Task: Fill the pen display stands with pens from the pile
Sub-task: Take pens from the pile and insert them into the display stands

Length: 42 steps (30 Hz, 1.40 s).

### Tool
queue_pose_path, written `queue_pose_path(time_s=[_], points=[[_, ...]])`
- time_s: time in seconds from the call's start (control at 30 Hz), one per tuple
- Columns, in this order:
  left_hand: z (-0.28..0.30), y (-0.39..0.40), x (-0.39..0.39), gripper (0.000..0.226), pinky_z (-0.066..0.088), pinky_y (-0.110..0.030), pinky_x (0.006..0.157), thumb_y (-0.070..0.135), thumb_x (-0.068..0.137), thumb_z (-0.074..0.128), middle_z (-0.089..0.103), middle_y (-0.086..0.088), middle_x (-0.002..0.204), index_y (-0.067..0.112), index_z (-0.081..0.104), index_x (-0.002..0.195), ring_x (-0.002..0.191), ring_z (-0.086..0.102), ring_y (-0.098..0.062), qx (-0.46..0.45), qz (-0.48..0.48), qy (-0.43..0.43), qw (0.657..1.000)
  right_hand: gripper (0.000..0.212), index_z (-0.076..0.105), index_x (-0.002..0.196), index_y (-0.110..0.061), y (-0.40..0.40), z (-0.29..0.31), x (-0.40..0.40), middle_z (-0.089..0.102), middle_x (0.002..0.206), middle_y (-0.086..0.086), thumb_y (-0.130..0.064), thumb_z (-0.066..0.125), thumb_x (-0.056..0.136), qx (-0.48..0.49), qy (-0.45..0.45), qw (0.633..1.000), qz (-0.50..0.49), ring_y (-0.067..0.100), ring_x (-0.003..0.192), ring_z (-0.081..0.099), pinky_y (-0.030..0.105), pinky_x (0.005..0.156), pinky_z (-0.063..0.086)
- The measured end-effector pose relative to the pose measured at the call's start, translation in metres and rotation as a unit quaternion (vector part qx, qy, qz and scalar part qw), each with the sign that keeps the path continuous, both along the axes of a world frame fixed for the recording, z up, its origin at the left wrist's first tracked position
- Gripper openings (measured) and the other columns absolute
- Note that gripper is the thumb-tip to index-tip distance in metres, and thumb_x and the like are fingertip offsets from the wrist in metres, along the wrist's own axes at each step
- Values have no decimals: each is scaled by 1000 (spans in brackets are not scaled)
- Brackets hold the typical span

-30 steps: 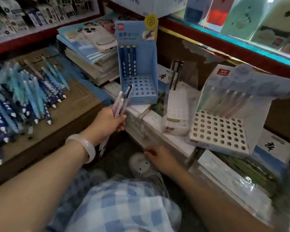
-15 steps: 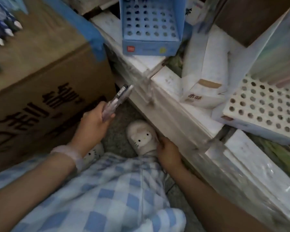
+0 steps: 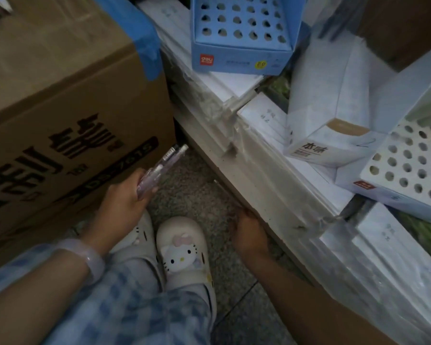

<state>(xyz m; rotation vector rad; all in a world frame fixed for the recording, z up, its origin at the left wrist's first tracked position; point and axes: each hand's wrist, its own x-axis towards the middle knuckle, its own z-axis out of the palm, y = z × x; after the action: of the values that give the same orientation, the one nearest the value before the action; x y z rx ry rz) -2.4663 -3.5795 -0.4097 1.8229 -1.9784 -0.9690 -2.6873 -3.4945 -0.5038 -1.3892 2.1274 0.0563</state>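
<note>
1. Far left, a cardboard box with blue tape stands on the floor.
2. My left hand curls round a small bunch of clear pens, tips pointing up-right, just in front of the box.
3. My right hand reaches down at the shelf's lower edge; fingers hidden, grip unclear.
4. On the shelf, the blue stand sits empty-holed.
5. The white stand is at the right edge.

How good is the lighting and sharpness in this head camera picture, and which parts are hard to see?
Head view: dim overall, darkest near the floor; the right hand is shadowed, so its fingers are unclear; the left hand gripping clear plastic pens is slightly soft; the light-blue perforated cardboard stand is fairly sharp; wide-angle bending shows at the edges.
</note>
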Motion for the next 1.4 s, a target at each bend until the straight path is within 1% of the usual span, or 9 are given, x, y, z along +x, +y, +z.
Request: queue_pose_path(time_s=[0.13, 0.23, 0.37, 0.47, 0.6, 0.8, 1.0, 1.17, 1.4], points=[[-13, -6, 2, 20, 32, -5, 52, 12, 89, 59, 53, 1, 79, 3, 56, 107, 68, 48, -11, 3, -7, 1, 1000, 41, 40, 138, -7, -17, -20, 8, 58, 124, 15, -7, 39, 97, 53, 94, 994, 36, 28, 111, 58, 36, 94, 46], [-23, -8, -1, 32, 29, -16, 55, 14, 89, 58, 60, -10, 92, -1, 54, 117, 82, 57, -23, 20, 3, -10, 1000, 47, 47, 134, -3, -24, -35, 17, 63, 114, 20, -2, 54, 88, 43, 145, 988, 29, 33, 98, 64, 41, 83, 55], [-33, -7, -6, 24, 28, -20, 56, 13, 88, 60, 59, -6, 87, 0, 56, 108, 86, 61, -27, 28, -15, 6, 999, 42, 74, 78, -8, -30, -48, 21, 66, 63, 10, -5, 90, 39, -1, 186, 981, 50, 22, 50, 63, 28, 46, 54], [-36, -6, -7, 20, 29, -20, 55, 11, 88, 60, 58, -7, 86, 1, 57, 104, 83, 57, -22, 36, -19, 20, 999, 32, 72, 70, -8, -35, -41, 17, 65, 56, 9, -5, 90, 43, 9, 159, 986, 57, 22, 48, 63, 27, 47, 52], [-25, -4, -4, 17, 32, -13, 53, 12, 88, 61, 59, -4, 83, 5, 57, 102, 77, 53, -16, 20, -16, 17, 1000, 18, 66, 103, -1, -39, -34, 13, 68, 100, 15, -9, 57, 89, 57, -125, 990, -28, 23, 89, 64, 26, 76, 49], [33, -3, 10, 14, 36, -6, 57, 15, 89, 59, 58, 1, 81, 15, 54, 102, 71, 53, -10, -15, -33, 6, 999, 20, 61, 87, -18, -27, 47, 25, 59, 79, -5, 1, 58, 85, 3, -421, 898, -131, 5, 73, 56, 11, 64, 47], [129, 5, 8, 15, 35, -8, 61, 19, 89, 59, 56, 10, 70, 28, 47, 90, 68, 54, -10, -110, -35, -12, 993, 15, 61, 88, -19, -10, 149, 22, 63, 94, 6, -4, 63, 85, -91, -485, 867, -67, 18, 92, 61, 31, 85, 53], [197, 21, -20, 26, 51, -30, 74, 18, 89, 60, 65, 7, 79, 42, 51, 95, 72, 65, -10, -145, -11, 80, 986, 18, 56, 95, -14, 4, 241, 4, 61, 88, 0, -1, 62, 85, -211, -476, 854, 16, 1, 79, 58, 21, 77, 53], [257, 36, -99, 16, 44, -27, 66, 13, 86, 64, 60, 2, 80, 25, 54, 81, 73, 57, -15, -211, -70, 137, 965, 15, 58, 88, -21, 19, 332, -67, 67, 83, -2, -6, 58, 90, -388, -433, 813, -26, 5, 75, 66, 19, 69, 54]])
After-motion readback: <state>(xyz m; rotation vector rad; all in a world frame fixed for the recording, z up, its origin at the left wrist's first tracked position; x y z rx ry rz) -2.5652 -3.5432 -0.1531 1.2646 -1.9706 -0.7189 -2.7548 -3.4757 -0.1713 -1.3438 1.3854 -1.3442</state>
